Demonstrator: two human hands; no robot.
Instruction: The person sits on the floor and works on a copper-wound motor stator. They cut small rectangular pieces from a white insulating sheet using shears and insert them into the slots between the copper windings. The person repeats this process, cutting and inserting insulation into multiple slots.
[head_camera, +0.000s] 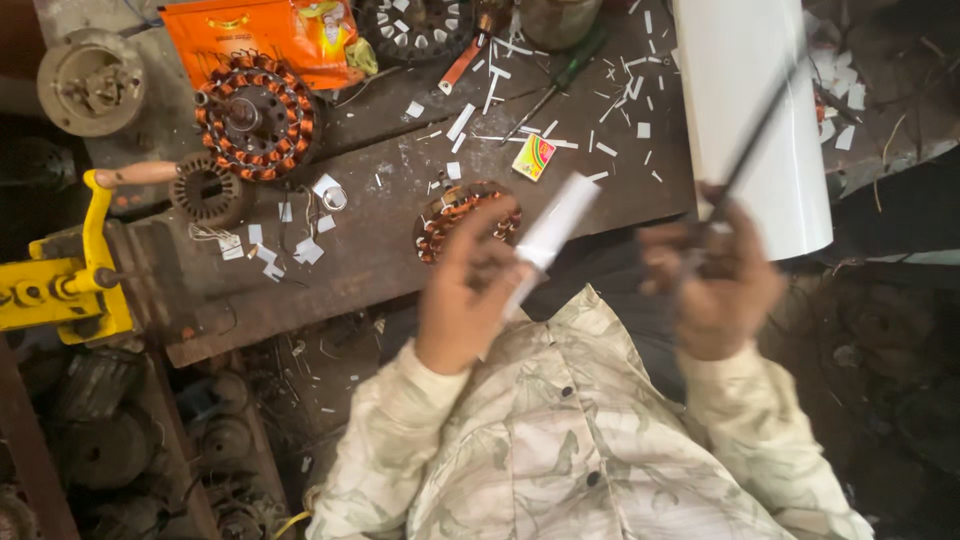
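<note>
My left hand (470, 290) is closed around a narrow white strip of paper (553, 228) that sticks up and to the right. My right hand (715, 275) grips dark scissors (755, 130) whose blades point up across a large white sheet (750, 110). Both hands are blurred and hover just in front of the workbench edge. Behind my left hand lies a small stator with copper windings (450, 212), partly hidden by the fingers.
A bigger copper-wound stator (255, 115), an orange packet (255, 30), a small colourful box (533, 157), a screwdriver (555, 85) and many white paper scraps lie on the dark wooden bench (400, 240). A yellow hand-cranked winder (70, 285) stands at left. Old motor parts sit below.
</note>
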